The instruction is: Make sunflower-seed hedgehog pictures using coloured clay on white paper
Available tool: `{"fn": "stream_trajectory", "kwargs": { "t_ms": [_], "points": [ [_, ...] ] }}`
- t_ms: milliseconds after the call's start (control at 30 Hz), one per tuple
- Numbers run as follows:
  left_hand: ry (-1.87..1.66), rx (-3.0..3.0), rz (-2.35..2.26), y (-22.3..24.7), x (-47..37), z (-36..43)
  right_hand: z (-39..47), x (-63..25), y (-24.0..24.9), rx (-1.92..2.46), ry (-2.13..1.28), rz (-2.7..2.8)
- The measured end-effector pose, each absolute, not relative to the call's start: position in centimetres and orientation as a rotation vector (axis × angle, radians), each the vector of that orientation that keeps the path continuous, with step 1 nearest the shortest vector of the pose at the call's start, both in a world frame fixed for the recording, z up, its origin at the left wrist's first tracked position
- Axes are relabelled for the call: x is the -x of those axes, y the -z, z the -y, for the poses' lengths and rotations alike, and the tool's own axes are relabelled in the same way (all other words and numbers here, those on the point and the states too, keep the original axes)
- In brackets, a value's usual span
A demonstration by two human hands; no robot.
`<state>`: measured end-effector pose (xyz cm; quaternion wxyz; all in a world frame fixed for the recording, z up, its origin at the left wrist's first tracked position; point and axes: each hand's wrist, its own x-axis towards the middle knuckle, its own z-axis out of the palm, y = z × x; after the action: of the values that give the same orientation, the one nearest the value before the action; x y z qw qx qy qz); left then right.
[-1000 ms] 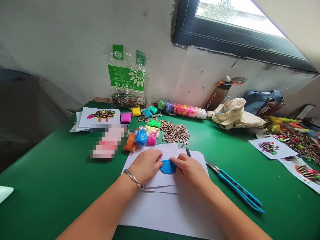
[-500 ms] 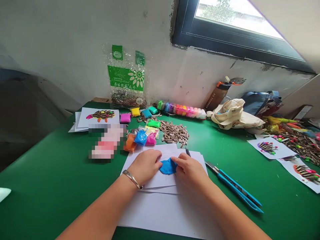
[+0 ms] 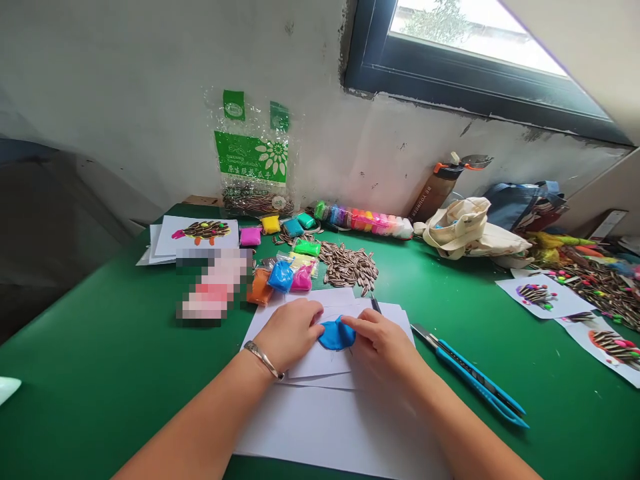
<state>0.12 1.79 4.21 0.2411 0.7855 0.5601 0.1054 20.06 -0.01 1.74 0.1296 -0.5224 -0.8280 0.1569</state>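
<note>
A flat, rounded piece of blue modelling clay lies on white paper that bears faint drawn lines. My left hand, a silver bracelet at its wrist, rests on the paper to the left. Its thumb tip touches the clay's left edge, with thumb and forefinger apart. From the right, my right hand reaches over the clay, its forefinger stretched out and pressing the upper right edge. The other right fingers are bent and partly hidden. Behind that hand a dark pen shows in part.
Right of the paper lies a blue utility knife and blue tweezers. Behind are coloured clay packets, sunflower seeds, a seed bag, a clay row, a bottle and a cloth bag. Seed pictures lie right.
My right hand has shifted slightly, and more of the clay's right edge shows beneath its forefinger. The left hand stays in place.
</note>
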Motion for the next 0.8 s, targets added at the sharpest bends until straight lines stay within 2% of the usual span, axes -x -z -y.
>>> {"fn": "stream_trajectory", "kwargs": {
  "t_ms": [333,600,800],
  "points": [
    [-0.302,-2.132,-1.535,-3.86,-0.08,-1.87,-0.06,-19.32,-1.6,1.579,-0.213,2.598],
    [-0.318,-2.151,-1.536,-3.69,-0.13,-1.75,-0.04,-19.92,-1.28,1.537,-0.398,2.385],
    [-0.321,-2.159,-1.535,-3.75,-0.09,-1.81,-0.06,-19.36,-1.56,1.589,-0.294,2.494]
  ]
}}
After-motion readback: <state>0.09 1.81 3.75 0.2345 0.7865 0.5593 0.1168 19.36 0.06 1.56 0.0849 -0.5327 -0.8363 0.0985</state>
